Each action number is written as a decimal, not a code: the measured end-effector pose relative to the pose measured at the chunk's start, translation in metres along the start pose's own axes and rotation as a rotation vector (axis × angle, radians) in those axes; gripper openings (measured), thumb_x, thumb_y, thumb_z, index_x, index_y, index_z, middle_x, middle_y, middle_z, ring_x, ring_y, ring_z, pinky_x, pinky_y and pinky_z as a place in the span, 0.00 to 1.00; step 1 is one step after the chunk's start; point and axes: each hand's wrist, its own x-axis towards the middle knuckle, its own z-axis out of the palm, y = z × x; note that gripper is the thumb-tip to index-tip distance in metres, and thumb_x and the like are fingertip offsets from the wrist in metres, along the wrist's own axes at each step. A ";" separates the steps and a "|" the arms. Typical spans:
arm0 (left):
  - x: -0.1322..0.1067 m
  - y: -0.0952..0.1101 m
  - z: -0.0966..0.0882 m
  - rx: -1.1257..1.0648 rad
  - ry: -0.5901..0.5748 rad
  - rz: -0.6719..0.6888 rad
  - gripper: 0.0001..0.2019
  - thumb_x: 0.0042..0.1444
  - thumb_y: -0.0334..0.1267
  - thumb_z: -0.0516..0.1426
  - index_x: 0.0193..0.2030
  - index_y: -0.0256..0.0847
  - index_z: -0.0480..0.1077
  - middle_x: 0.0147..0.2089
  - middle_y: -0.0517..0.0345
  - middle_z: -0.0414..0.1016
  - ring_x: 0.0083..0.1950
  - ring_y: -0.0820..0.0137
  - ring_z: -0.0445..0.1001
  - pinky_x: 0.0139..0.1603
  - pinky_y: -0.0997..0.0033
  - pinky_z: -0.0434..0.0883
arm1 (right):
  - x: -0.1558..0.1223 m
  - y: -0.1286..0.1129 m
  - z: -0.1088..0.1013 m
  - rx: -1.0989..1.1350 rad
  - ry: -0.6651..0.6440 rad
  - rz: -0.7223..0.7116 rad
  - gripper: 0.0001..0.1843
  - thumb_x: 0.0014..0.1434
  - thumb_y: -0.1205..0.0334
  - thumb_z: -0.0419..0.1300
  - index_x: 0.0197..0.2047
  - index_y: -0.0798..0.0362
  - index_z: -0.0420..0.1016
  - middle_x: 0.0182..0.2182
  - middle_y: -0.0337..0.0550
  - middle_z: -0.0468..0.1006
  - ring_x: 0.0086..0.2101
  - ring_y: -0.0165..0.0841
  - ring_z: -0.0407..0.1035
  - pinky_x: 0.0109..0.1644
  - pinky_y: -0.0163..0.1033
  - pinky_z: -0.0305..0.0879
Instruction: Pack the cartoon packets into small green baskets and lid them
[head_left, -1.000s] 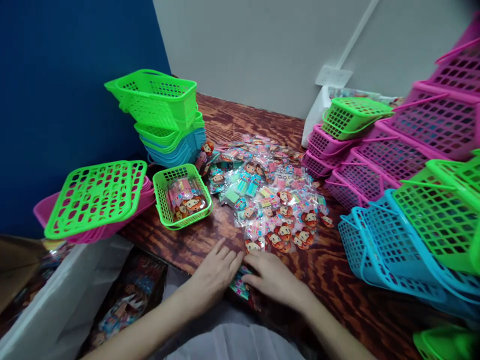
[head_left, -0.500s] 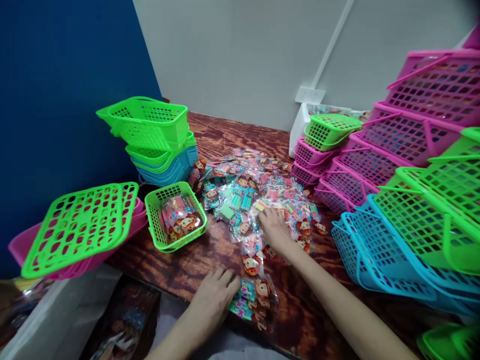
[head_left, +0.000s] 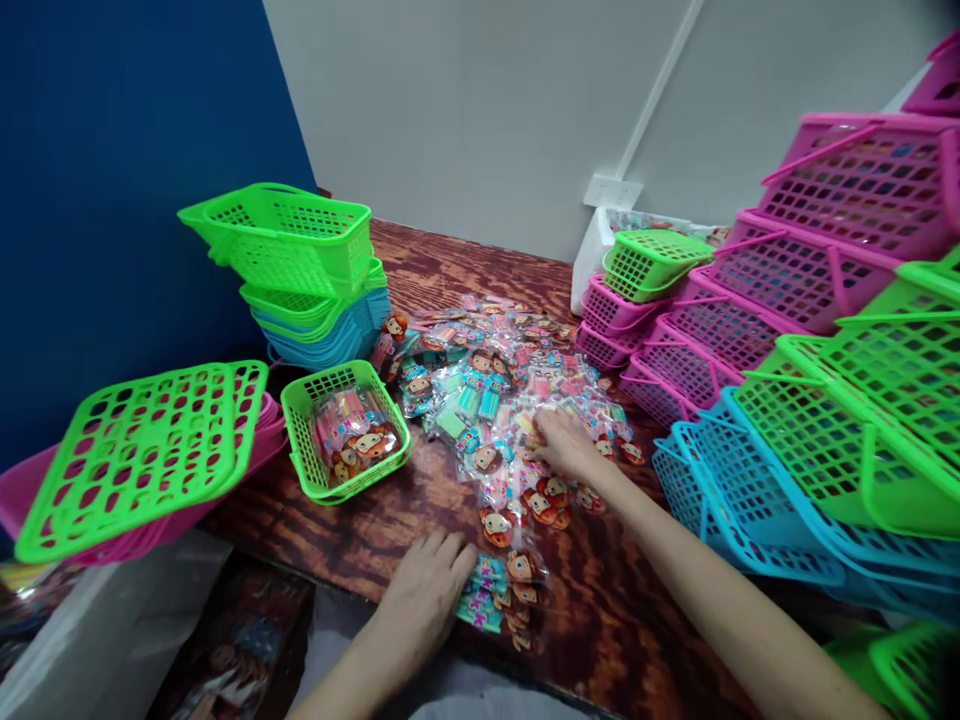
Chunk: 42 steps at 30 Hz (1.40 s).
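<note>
A heap of small cartoon toy packets (head_left: pixel 502 380) in clear wrap covers the middle of the wooden table (head_left: pixel 420 500). My right hand (head_left: pixel 564 442) reaches into the near side of the heap, fingers curled on a packet there. My left hand (head_left: pixel 427 590) lies flat near the table's front edge, pressing the left end of a small stack of packets (head_left: pixel 501 592). A small green basket (head_left: pixel 346 428) left of the heap holds a few packets.
Green and blue baskets (head_left: pixel 307 270) are stacked at the back left. Green lattice lids on pink ones (head_left: pixel 142 455) sit at the left edge. Tilted stacks of pink, blue and green baskets (head_left: pixel 810 370) fill the right side. A white box (head_left: pixel 600 245) stands by the wall.
My right hand left the stack near the front edge and reached forward into the heap. My left hand stayed on the stack. The camera view shifted slightly.
</note>
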 end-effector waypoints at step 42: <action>-0.023 -0.002 0.012 0.177 0.404 0.214 0.10 0.59 0.35 0.56 0.47 0.42 0.73 0.69 0.43 0.58 0.69 0.52 0.55 0.71 0.40 0.44 | -0.104 -0.116 0.019 0.907 -0.326 -0.192 0.40 0.58 0.64 0.58 0.71 0.51 0.49 0.42 0.46 0.79 0.41 0.37 0.74 0.44 0.39 0.68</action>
